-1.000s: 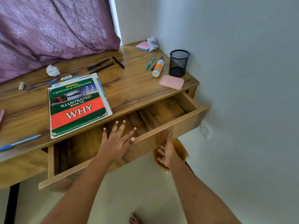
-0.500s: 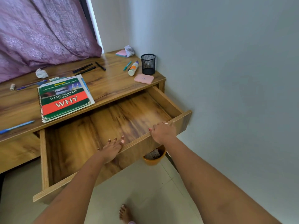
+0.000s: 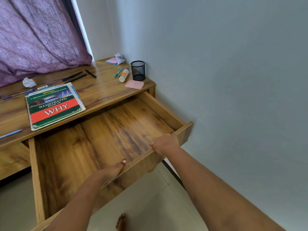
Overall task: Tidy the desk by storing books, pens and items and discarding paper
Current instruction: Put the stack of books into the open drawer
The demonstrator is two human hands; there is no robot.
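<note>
1. Drawer — pulled far out from under the table, bare inside.
2. Left hand and right hand each grip its front panel, fingers curled over.
3. Book lies flat on the table; pens near the mesh pen cup.

**Only the book cover was readable**

The spiral-bound book on the desk had "A QUESTION & ANSWER BOOK" along its top, then "ILLUSTRATED BOOK OF" and a big "WHY" on the red band. The pink case right of the book carried a tiny mark, too small to read.
</note>
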